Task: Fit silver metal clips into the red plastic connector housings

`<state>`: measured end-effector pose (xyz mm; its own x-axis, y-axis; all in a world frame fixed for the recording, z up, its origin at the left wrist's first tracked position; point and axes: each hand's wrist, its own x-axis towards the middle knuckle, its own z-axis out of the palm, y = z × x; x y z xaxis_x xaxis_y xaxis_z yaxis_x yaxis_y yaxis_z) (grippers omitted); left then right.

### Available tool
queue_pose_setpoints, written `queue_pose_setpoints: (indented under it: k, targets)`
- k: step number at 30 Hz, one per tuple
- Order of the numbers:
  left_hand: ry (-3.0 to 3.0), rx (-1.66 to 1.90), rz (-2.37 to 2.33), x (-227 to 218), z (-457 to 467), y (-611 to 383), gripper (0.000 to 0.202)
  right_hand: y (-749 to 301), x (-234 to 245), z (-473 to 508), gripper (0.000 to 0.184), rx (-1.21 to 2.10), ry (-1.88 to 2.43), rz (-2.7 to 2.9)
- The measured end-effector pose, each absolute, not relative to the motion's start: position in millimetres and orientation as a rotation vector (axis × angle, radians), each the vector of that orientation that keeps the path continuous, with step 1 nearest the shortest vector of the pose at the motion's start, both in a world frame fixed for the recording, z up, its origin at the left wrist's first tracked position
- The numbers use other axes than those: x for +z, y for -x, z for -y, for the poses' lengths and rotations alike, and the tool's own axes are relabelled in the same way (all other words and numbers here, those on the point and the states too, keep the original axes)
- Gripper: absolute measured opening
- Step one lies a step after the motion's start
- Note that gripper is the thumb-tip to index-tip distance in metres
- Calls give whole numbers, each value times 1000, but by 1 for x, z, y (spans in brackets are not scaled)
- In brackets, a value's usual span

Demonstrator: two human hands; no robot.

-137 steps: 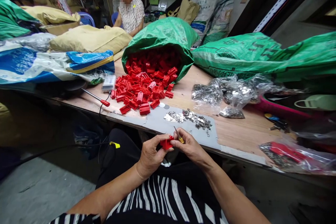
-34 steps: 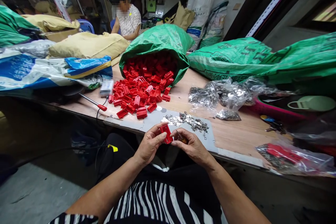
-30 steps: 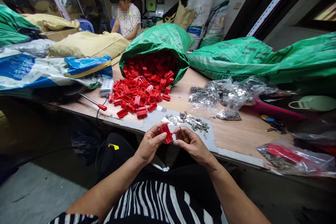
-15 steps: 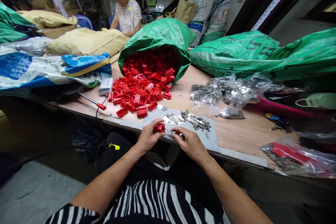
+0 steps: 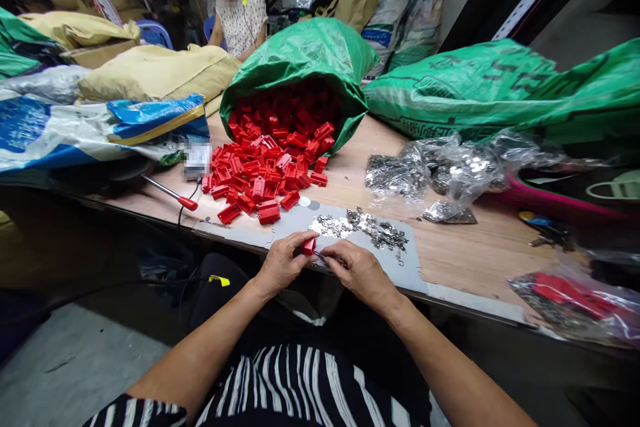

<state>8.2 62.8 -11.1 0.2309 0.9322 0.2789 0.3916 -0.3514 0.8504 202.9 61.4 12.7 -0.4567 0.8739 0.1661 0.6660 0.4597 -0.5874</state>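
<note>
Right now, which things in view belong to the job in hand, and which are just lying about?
Seemingly in the job:
red plastic part, in the left hand
thin metal-tipped tool, in the right hand
loose pile of red plastic parts
small silvery metal pieces

Seemingly just lying about:
bulging tan sack
red-tipped metal rod

I have a block (image 5: 309,246) in my left fingers (image 5: 300,237), a tool (image 5: 319,255) in my right fingers (image 5: 336,250) beside it. Just beyond the fingers, metal pieces (image 5: 333,226) lie on a mat (image 5: 410,263) on the table (image 5: 465,260). Ahead, slightly left, a heap (image 5: 265,173) reaches into a sack (image 5: 310,47); ahead right, bags (image 5: 395,177); behind the sack, a person (image 5: 245,17).
</note>
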Motion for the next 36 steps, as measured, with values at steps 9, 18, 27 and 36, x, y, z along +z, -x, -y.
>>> queue_pose_setpoints:
  k: [9,18,27,36]
  targets:
    - [-1821,1027,-1236,-10,-63,-7,39,-204,10,-59,17,615,1313,2262]
    - [-1824,1038,-1222,-10,-65,-8,33,-190,10,-53,14,503,1394,2269]
    - [-1705,1085,-1208,-11,-59,-7,31,-194,16,-52,19,684,1367,2202]
    - [-1233,1204,-1043,8,-35,-15,28,-212,19,-29,24,976,1203,2086]
